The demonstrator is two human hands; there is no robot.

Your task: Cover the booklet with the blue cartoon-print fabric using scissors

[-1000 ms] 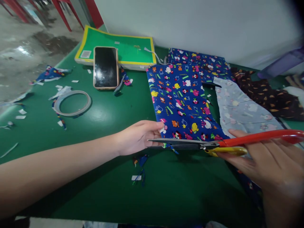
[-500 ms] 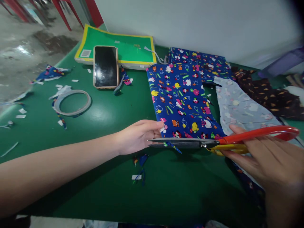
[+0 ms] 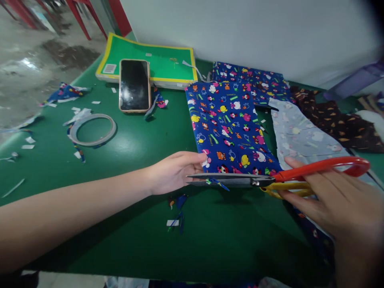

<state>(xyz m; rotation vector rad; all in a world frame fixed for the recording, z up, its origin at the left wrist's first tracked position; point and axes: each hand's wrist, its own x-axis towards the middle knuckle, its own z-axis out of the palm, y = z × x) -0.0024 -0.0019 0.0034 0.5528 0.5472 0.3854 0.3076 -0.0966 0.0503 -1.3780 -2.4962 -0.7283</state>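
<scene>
My left hand (image 3: 180,170) pinches the near left corner of a blue fabric (image 3: 228,128) printed with small cartoon animals. In my right hand (image 3: 336,200) are the scissors (image 3: 258,181), with one red and one yellow handle. Their blades are nearly closed and lie along the fabric's near edge, the tips by my left fingers. A thin blue scrap (image 3: 220,184) hangs at the blades. Under and beside my right hand lies more of the same cloth, its pale underside (image 3: 303,128) turned up.
On the green table (image 3: 144,244) are a tape roll (image 3: 76,138), a phone (image 3: 135,86) leaning on a green book (image 3: 168,60), and several fabric and paper scraps. Behind the fabric stands a white wall (image 3: 240,32). Brown patterned cloth (image 3: 345,124) lies at the right.
The scissors and my right hand have shifted very slightly left, and the blades are a little closer together. My left hand keeps its hold on the fabric.
</scene>
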